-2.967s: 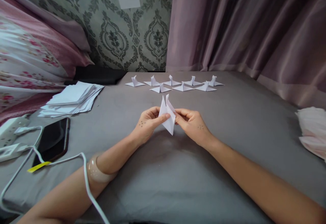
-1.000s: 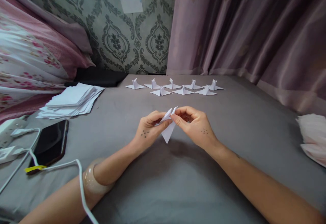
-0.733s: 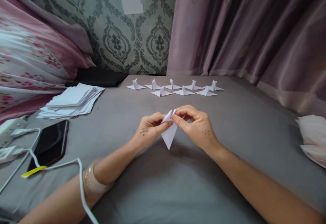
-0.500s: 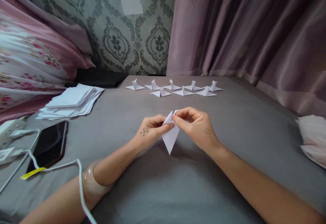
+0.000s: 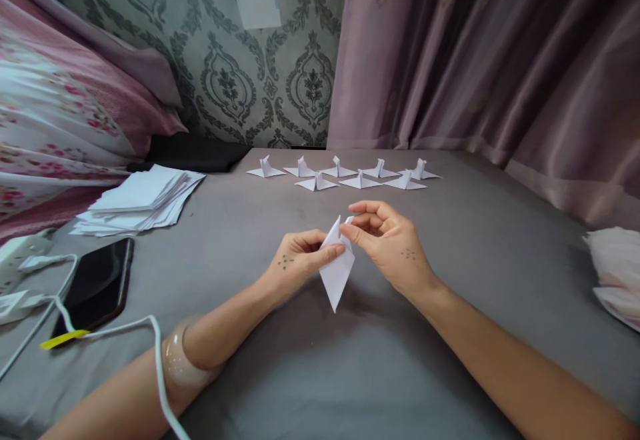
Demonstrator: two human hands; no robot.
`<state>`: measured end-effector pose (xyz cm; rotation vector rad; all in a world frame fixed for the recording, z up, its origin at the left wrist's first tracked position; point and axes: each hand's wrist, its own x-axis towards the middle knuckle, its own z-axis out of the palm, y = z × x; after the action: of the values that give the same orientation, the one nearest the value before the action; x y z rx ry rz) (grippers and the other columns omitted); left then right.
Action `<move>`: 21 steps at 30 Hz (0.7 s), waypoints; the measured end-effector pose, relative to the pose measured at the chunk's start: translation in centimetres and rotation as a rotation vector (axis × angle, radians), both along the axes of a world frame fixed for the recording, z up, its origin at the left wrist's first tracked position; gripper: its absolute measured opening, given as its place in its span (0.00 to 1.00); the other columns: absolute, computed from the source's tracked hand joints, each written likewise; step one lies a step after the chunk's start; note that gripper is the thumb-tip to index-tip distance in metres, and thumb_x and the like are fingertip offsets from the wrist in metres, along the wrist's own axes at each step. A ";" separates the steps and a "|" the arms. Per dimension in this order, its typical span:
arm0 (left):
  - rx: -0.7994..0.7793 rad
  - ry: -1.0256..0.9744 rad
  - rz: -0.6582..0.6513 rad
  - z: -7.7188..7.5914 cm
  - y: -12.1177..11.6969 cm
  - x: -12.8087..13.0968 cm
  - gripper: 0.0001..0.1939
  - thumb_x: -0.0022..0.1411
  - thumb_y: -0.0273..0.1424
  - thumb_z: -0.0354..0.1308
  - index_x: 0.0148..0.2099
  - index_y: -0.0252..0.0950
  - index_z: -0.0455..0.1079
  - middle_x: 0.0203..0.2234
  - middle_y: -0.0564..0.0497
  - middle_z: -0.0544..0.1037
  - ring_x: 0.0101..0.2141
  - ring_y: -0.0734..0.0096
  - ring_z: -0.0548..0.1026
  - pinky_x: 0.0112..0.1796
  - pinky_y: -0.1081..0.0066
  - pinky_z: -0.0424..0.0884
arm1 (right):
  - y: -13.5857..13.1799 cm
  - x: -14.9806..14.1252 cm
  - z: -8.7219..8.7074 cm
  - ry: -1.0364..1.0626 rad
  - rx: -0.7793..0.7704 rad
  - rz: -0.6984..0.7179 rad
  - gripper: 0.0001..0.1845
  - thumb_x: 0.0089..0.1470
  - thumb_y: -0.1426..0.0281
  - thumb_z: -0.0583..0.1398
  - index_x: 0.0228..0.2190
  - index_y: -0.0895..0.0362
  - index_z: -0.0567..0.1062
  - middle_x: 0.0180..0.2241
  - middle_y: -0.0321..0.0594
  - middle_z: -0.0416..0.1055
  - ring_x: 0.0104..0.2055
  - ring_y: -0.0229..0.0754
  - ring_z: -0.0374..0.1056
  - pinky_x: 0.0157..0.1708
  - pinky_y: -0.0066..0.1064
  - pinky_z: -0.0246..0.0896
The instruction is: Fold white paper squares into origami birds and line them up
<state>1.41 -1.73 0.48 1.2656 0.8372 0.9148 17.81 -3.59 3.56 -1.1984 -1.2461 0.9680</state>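
Observation:
A white sheet of folded paper, kite-shaped with its long point downward, is held up above the grey cloth. My left hand grips its left side, thumb flat across the front and the other fingers behind, mostly hidden. At the top right, my right hand has its thumb against a small upright flap. Its index finger is lifted above that flap, and its other fingers curl behind it. Beyond the hands, several folded paper birds stand in two rows.
A stack of white paper lies at the left, before a black folded cloth. Nearer are a phone, a power strip and a white cable crossing my left forearm. A pale bundle lies at the right edge.
My right index finger has lifted away from the paper's top. The folded paper has shifted slightly right, and its lower point sits a little lower.

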 end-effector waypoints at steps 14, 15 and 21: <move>-0.178 -0.018 0.021 -0.5 0.3 0.2 0.13 0.47 0.38 0.71 0.29 0.32 0.78 0.24 0.49 0.78 0.26 0.73 0.73 0.29 0.72 0.66 | 0.5 0.1 -0.9 0.017 -0.115 0.149 0.12 0.46 0.60 0.66 0.31 0.54 0.77 0.30 0.36 0.75 0.34 0.39 0.70 0.35 0.32 0.67; -0.224 -0.030 0.060 -0.8 0.6 0.1 0.14 0.46 0.38 0.72 0.29 0.32 0.78 0.24 0.48 0.78 0.25 0.73 0.73 0.29 0.72 0.66 | 0.9 0.3 -1.3 0.020 -0.129 0.137 0.15 0.47 0.60 0.66 0.36 0.54 0.76 0.33 0.37 0.75 0.35 0.39 0.71 0.36 0.33 0.67; -0.288 -0.010 0.185 -2.6 2.5 -0.1 0.17 0.45 0.36 0.72 0.34 0.29 0.76 0.27 0.47 0.79 0.26 0.71 0.75 0.32 0.71 0.69 | 2.2 1.7 -4.5 -0.410 0.059 0.049 0.07 0.50 0.73 0.58 0.32 0.55 0.76 0.34 0.38 0.73 0.35 0.38 0.69 0.35 0.32 0.64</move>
<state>1.34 0.79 -2.14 0.9453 1.0504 0.9077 19.51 -1.36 -0.91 -1.3677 -1.6200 0.7340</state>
